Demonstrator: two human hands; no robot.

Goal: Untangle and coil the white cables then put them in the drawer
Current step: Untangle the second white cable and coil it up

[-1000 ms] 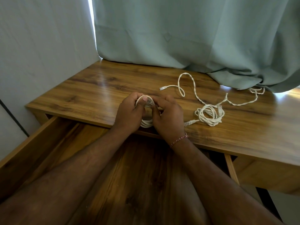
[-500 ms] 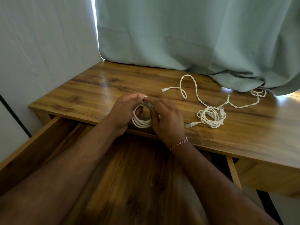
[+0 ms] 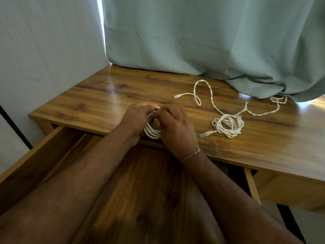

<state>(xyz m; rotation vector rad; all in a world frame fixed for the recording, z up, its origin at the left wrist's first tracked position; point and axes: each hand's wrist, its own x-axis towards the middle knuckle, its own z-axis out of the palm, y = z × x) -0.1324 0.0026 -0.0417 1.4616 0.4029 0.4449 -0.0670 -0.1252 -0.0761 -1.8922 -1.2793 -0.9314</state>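
At the far left of the frame a pale wall [image 3: 44,50] runs down to the open drawer [image 3: 33,161], whose wooden side crosses the lower left and whose floor fills the lower middle under both forearms. Just left of centre, the left hand [image 3: 135,120] curls round a small coil [image 3: 153,132] of white cable, held at the front edge of the worktop [image 3: 98,101], above the drawer's back end. The coil sits between the two hands, its lower loops showing in the gap. The right hand [image 3: 175,127] is just beside it on the right, fingers bent, pinching the cable's end at the top of the coil, where its fingertips meet the left thumb. A red-and-white thread [image 3: 191,154] circles the right wrist. Further right, well apart from the hands, a second cable [image 3: 228,125] lies on the worktop: a loose bundle with plugs at centre right, and twisted strands trailing up to a loop and off toward the right. A green curtain [image 3: 211,36] hangs across the top, its hem resting on the worktop at upper right, over the strands' far end.
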